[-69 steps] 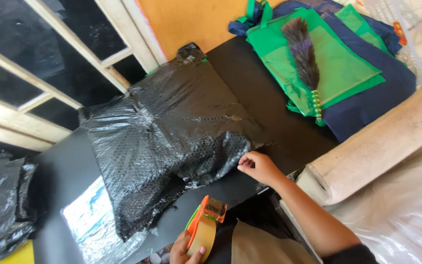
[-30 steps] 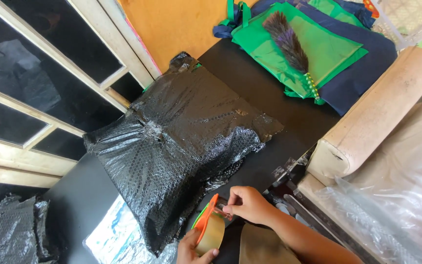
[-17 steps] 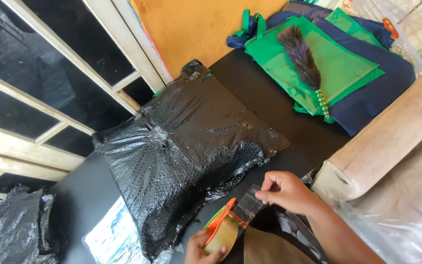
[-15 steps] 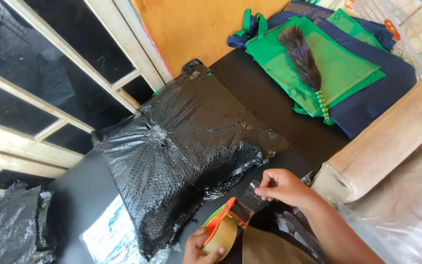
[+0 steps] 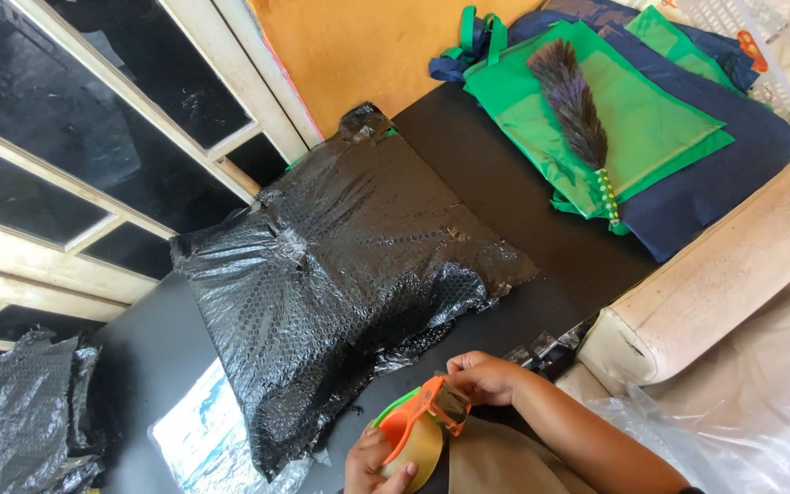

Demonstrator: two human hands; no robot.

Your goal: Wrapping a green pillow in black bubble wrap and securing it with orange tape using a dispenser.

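Orange tape dispenser (image 5: pixel 418 428), tan roll, upright at table edge

A single head-worn view looks steeply down on the dark worktop (image 5: pixel 505 192) from above its near edge. It sits close: both hands enter at the bottom border, the left hand (image 5: pixel 378 465) partly cut off, the right hand (image 5: pixel 485 377) just above. The far edge meets the orange wall (image 5: pixel 368 46) at top.

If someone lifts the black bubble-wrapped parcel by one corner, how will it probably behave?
The black bubble-wrapped parcel would probably sag, since its surface is lumpy and creased. The glossy film looks somewhat slippery. Its loose, ragged edges near the dark tabletop might stretch or tear first.
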